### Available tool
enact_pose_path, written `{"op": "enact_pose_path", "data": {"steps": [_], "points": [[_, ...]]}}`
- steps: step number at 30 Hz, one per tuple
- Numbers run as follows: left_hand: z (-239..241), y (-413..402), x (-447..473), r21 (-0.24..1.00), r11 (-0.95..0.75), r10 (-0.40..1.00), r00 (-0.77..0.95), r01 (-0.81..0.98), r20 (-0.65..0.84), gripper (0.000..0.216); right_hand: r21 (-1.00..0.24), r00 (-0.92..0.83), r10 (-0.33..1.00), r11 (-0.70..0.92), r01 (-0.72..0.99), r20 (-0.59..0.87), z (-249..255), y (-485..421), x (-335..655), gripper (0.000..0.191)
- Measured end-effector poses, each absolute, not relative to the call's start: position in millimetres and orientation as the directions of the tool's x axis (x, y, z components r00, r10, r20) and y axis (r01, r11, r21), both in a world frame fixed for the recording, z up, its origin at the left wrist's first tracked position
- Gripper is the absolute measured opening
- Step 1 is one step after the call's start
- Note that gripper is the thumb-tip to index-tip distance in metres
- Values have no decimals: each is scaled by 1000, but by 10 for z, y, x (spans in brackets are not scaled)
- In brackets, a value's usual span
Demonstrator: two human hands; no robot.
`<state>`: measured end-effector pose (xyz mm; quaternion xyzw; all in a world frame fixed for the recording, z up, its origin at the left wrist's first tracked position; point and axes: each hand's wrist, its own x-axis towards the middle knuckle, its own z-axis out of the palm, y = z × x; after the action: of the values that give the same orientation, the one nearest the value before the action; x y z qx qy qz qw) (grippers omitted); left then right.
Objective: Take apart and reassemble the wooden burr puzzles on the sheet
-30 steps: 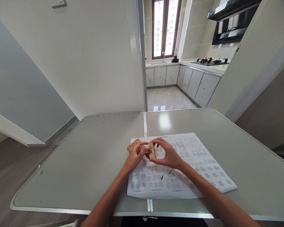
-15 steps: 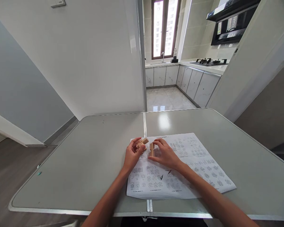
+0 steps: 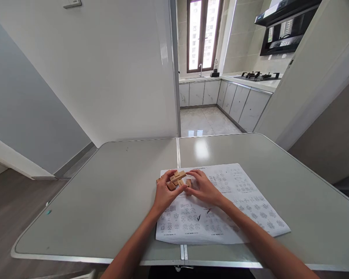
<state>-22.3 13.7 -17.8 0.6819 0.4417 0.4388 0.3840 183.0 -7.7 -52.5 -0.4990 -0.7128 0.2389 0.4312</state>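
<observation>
Left hand (image 3: 164, 193) gripping cluster of wooden blocks (image 3: 178, 176), lower centre of frame, underside hidden; right hand (image 3: 204, 189) beside single block (image 3: 189, 182), grip indeterminable; printed sheet (image 3: 192, 230) beneath, figures illegible.

Gray metal-trimmed table (image 3: 104, 201) stands by a white wall (image 3: 125, 69), brown floor (image 3: 6, 201) far left, kitchen (image 3: 241, 42) beyond with glossy tiles (image 3: 209, 118), marble-look cabinets (image 3: 235, 101), black hob (image 3: 258, 78), dark hood (image 3: 285, 13), daylight through dark-framed window (image 3: 202, 37).

Blocks (image 3: 178, 176) showing warm tan, dark-marked, perhaps lettered; sheet (image 3: 192, 221) white, packed with grey patterns; tabletop (image 3: 104, 201) grey-green, silver-edged!
</observation>
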Motion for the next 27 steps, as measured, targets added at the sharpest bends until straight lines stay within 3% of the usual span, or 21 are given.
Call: {"op": "enact_pose_path", "data": {"steps": [3,7,11,27], "points": [[-174,133,-227,912,-318,936,239,260,258,62,-853,-77,918,391,345,389,-406,-70,1848,37],[-162,102,-225,903,-354,905,331,242,266,62,-907,-81,935,355,229,345,-292,-105,1840,32],[-156,64,-217,868,-405,871,412,287,269,65,-904,-99,934,358,231,345,-292,-128,1830,27],[-230,56,-237,661,-600,793,444,450,418,63,-843,-95,888,457,284,450,-407,-119,1814,25]]}}
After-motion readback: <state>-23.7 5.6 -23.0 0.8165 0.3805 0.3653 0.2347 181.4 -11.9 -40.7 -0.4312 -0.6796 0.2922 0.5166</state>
